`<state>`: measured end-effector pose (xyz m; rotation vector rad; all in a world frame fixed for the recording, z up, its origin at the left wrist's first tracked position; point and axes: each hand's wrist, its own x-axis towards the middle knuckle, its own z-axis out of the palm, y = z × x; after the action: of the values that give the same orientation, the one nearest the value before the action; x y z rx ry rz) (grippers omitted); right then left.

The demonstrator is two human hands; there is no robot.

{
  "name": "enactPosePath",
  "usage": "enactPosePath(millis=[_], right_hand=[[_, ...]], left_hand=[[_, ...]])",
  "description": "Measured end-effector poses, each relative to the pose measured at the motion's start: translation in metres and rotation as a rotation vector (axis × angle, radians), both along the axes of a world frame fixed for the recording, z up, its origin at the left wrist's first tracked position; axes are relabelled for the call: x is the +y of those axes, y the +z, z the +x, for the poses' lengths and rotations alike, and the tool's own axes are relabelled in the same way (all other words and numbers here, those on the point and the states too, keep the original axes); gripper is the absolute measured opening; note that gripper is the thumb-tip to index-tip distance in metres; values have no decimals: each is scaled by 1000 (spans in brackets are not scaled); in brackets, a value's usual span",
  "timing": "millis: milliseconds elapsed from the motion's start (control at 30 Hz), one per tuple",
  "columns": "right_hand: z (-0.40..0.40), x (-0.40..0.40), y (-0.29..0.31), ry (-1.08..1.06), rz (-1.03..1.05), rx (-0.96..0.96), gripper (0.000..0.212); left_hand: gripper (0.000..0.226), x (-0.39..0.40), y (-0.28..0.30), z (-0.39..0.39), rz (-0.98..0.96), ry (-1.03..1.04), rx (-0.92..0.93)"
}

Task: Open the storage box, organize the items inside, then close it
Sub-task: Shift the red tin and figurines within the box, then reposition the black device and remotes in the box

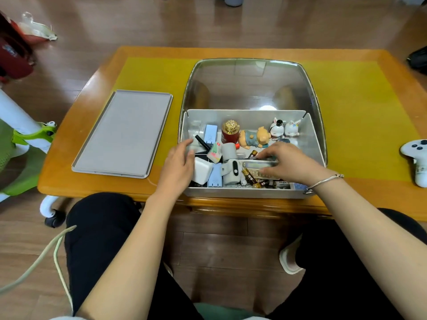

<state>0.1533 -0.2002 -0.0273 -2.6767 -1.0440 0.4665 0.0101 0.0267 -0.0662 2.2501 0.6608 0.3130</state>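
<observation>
One grey rectangular plastic storage box (251,194) sits at the centre of the frame on a wooden low table (97,88) with a yellow mat (150,75), its clear domed lid (251,84) swung up and standing open behind it. Inside the box, along the far wall, stand two small white rabbit figurines (286,128) side by side at the right, one pig figurine in a blue outfit (254,137) lying on its side beside them, and one red jar with a gold ornate cap (230,131) upright near the middle. Two pale blue plug adapters show, one (210,132) at the far left and one (215,177) near the front wall, with one white cube charger (203,170) just beside the latter. Several gold-and-black batteries (250,176) lie loose near the front; their exact number cannot be told. The left hand (179,166) rests at the box's left wall with fingers relaxed and spread, touching the white charger but gripping nothing. The right hand (286,162), a silver bangle (325,182) on its wrist, reaches into the middle of the box with its fingers curled over a long flat pale device (256,164). One flat grey rectangular tray (124,135) lies on the mat at centre left, well apart from the box. One white game controller (417,158) lies at the right edge of the frame.
</observation>
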Motion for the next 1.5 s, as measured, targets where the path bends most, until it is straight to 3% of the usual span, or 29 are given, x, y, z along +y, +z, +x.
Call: enactPosePath(millis=[67,133,200,367,467,600,800,1000,1200,1500], right_hand=[[-4,10,5,-6,122,-112,35],[-12,29,12,28,316,-87,27],[-19,54,16,118,369,-30,24],[-22,113,10,324,192,26,27],[-22,139,4,417,36,-53,28],[-23,158,-2,490,-99,-156,30],[-28,164,-14,495,-160,-81,30],[-23,159,-7,393,13,109,36],[-15,137,6,299,193,232,26],[-3,69,19,-58,709,149,13]], left_hand=[[45,2,1,-2,11,-66,71],[48,5,3,-5,23,-124,192],[46,10,6,-7,34,-162,257],[69,9,5,-17,-43,-135,103],[53,4,1,-20,-67,-100,28],[49,-2,-1,-21,-20,26,12],[43,-8,-7,-17,95,141,58],[39,-11,-6,-18,126,179,46],[38,-10,-6,-18,112,174,48],[37,-7,-3,-19,126,146,34]])
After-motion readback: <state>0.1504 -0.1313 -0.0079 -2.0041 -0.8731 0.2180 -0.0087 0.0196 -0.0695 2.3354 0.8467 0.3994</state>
